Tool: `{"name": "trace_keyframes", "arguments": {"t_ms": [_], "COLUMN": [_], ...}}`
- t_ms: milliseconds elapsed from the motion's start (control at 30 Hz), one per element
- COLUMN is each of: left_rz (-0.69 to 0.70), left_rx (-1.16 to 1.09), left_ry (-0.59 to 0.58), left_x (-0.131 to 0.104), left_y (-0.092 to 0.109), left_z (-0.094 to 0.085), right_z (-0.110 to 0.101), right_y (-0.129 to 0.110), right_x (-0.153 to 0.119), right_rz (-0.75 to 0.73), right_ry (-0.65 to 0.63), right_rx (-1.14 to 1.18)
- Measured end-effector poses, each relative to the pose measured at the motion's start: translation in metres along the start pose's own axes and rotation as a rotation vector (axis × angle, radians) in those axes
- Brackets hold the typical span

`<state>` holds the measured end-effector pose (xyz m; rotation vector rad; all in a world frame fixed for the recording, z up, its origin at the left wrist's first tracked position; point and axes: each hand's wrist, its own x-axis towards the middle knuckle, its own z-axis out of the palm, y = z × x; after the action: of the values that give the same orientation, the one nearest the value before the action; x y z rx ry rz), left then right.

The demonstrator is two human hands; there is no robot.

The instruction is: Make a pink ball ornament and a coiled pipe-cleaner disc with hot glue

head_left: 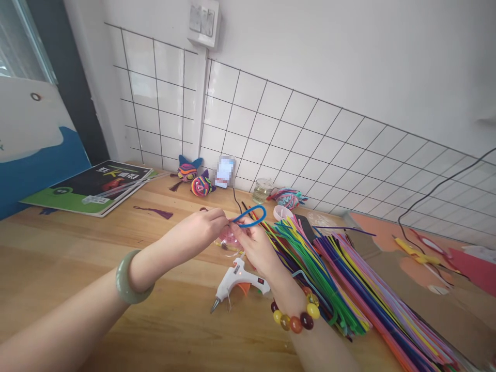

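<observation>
A blue pipe cleaner [265, 213] is bent into a narrow loop that points right and away from me. Its ends run in between the fingers of both hands, where they are hidden. My left hand [211, 226], with a green bangle at the wrist, is closed in a pinch at the near end of the loop. Touching it, my right hand [253, 243] grips the same pipe cleaner between thumb and fingers. Beneath the hands lies a pink see-through item [228, 236], partly covered. A white glue gun [237, 279] rests on the table just below my right hand.
Bundles of coloured pipe cleaners [318, 274] lie to the right, beside cardboard [411, 289] and yellow-handled pliers [416, 251]. Along the wall stand striped crafted figures [201, 185], a phone [225, 172] and a glass jar [262, 190]. Books [93, 188] and a purple tassel [158, 212] lie left.
</observation>
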<state>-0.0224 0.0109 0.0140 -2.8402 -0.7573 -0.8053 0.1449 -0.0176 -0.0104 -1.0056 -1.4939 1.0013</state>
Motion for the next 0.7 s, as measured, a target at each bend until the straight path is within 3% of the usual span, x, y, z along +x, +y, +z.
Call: {"name": "trace_keyframes", "arguments": {"t_ms": [200, 433, 700], "left_rz": [0.082, 0.182, 0.165], "left_rx": [0.178, 0.319, 0.281], "left_ry": [-0.078, -0.024, 0.046], "left_x": [-0.0001, -0.0007, -0.0029], "left_y": [0.0024, 0.0047, 0.0017], "left_z": [0.0036, 0.0063, 0.0104], "right_z": [-0.0025, -0.0033, -0.0030], "right_y": [0.0010, -0.0008, -0.0017], "right_x": [-0.0005, 0.0010, 0.0005], "right_rz": [0.043, 0.118, 0.140], "right_ry": [0.086, 0.107, 0.126], "right_rx": [-0.045, 0.083, 0.109]}}
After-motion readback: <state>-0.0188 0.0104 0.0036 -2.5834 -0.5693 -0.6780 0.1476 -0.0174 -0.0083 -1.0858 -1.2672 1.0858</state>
